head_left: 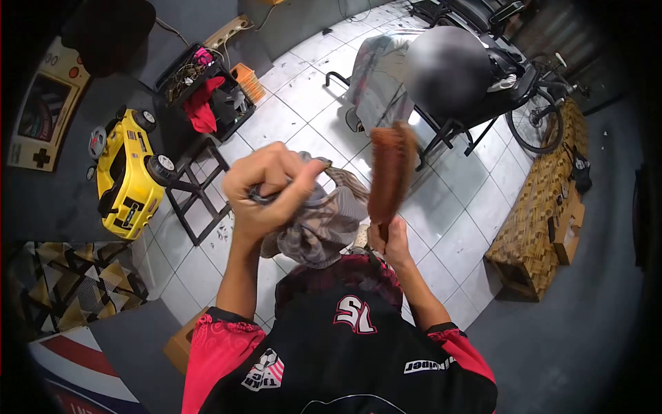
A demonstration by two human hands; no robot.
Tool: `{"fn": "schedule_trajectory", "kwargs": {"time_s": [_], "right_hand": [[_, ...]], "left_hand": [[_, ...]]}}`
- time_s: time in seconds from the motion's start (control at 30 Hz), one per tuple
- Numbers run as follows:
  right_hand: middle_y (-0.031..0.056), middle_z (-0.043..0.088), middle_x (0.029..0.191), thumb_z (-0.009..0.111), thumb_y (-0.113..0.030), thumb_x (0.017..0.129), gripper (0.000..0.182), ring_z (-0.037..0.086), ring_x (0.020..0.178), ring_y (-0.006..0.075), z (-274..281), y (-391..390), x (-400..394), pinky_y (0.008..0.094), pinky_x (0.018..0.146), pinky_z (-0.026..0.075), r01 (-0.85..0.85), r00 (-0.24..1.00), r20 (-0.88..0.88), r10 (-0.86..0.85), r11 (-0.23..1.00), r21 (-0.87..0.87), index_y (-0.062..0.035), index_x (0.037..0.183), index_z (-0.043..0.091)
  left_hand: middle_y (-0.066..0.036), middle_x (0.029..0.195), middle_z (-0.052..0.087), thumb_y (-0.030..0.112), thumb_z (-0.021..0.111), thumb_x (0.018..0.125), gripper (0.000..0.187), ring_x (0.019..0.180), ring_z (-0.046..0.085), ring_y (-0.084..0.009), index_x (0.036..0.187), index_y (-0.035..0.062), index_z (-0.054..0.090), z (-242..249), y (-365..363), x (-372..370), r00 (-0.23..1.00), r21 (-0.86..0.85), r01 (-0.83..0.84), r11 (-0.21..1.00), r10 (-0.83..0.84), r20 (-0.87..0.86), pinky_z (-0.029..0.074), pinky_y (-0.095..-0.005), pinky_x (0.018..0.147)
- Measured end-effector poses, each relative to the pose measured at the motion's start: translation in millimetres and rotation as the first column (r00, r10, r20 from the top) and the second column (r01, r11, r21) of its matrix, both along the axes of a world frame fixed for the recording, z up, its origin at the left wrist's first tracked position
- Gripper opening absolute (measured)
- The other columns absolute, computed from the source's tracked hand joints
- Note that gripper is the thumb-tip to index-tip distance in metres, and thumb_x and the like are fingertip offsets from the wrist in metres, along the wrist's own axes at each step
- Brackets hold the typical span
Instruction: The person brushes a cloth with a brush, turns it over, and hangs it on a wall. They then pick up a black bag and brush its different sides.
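My left hand [270,188] is closed around a bunched grey and beige checked cloth [314,231], which hangs in folds below my fist. In my right hand [391,241] is the handle of a brush [393,172] with reddish-brown bristles. It stands upright, slightly blurred by motion. Cloth and brush are side by side in front of my chest, apart from each other. Beyond the brush sits a person in a chair, draped in a grey patterned cape [376,86].
White floor tiles [303,131] have dark hair clippings on them. At left are a yellow toy car [131,176], a black stool frame [196,196] and a cart with a red cloth [203,103]. A woven box [534,228] and a bicycle [538,117] stand at right.
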State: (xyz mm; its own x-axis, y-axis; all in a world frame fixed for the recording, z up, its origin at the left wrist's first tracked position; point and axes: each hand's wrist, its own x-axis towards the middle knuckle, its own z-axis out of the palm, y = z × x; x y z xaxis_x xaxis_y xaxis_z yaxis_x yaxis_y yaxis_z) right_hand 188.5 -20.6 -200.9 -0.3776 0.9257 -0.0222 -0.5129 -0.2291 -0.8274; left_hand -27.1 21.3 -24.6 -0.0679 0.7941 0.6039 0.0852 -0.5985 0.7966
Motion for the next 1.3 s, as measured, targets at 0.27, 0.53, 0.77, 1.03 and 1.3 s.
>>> {"fn": "schedule_trajectory", "kwargs": {"time_s": [0.27,0.53,0.77,1.03,1.3], "right_hand": [[-0.001,0.041,0.051,0.052,-0.044,0.089,0.048,0.039,0.044,0.0086,-93,4,-1,0.0255,0.041,0.031,-0.115,0.831,0.544,0.113,0.993,-0.03,-0.0024,0.065,0.052],[0.0212,0.065,0.082,0.057,-0.053,0.078,0.053,0.063,0.078,0.0369,-145,4,81,0.0452,0.067,0.05,-0.069,-0.297,0.936,0.188,0.974,-0.217,-0.0009,0.079,0.067],[0.0031,0.049,0.049,0.048,-0.046,0.09,0.05,0.044,0.039,0.0145,-10,23,36,0.027,0.038,0.033,0.04,0.838,0.542,-0.058,0.998,0.044,-0.0051,0.061,0.052],[-0.0003,0.049,0.057,0.055,-0.05,0.085,0.049,0.04,0.044,0.0084,-25,-7,-7,0.024,0.041,0.033,-0.161,0.951,0.261,0.165,0.986,-0.038,-0.0021,0.073,0.058],[0.0218,0.063,0.072,0.057,-0.055,0.079,0.058,0.063,0.076,0.0356,-208,-46,100,0.0454,0.066,0.049,-0.103,-0.351,0.925,0.144,0.976,-0.191,0.0011,0.069,0.065]], "left_hand": [[-0.003,0.055,0.042,-0.016,0.06,0.072,0.045,0.046,0.043,-0.0096,0.055,0.01,0.026,11,3,14,0.996,0.294,0.069,0.953,-0.049,-0.076,0.043,-0.0266,0.044],[0.0,0.066,0.032,-0.019,0.045,0.078,0.041,0.05,0.025,-0.0097,0.063,0.0132,0.026,27,-10,-13,0.955,0.141,0.144,0.979,-0.175,0.238,0.027,-0.0279,0.043],[-0.001,0.064,0.032,-0.017,0.05,0.078,0.042,0.05,0.03,-0.0085,0.061,0.0121,0.025,14,-5,0,0.977,0.148,0.171,0.974,-0.187,0.103,0.036,-0.0279,0.042],[-0.003,0.055,0.045,-0.018,0.058,0.068,0.042,0.05,0.045,-0.0097,0.055,0.0096,0.029,23,-3,13,0.975,0.206,0.102,0.973,-0.139,0.173,0.041,-0.0273,0.047],[0.0,0.061,0.035,-0.017,0.052,0.078,0.043,0.045,0.031,-0.008,0.061,0.012,0.025,48,-6,-20,0.892,0.186,0.011,0.982,-0.094,0.441,0.035,-0.0281,0.041]]}}
